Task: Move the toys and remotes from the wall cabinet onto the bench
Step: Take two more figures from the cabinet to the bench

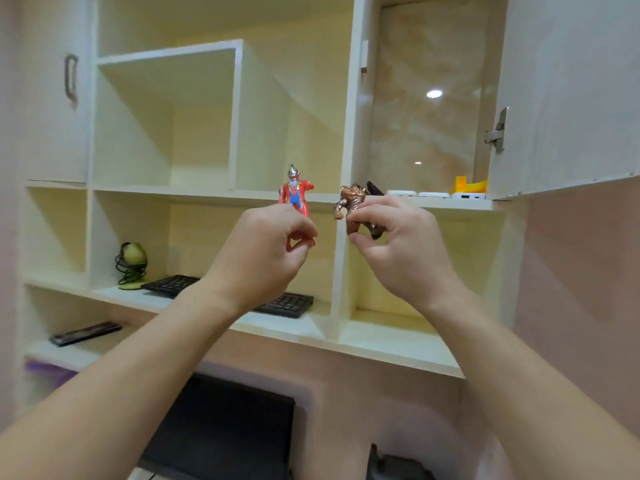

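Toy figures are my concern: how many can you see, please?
2. The red figure is held in the left hand, the brown figure in the right hand, both before the cabinet shelf. More may be hidden behind the open door.

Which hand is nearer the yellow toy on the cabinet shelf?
Right. The right hand, holding the brown figure, is below and left of the yellow toy; the left hand, holding the red figure, is farther left.
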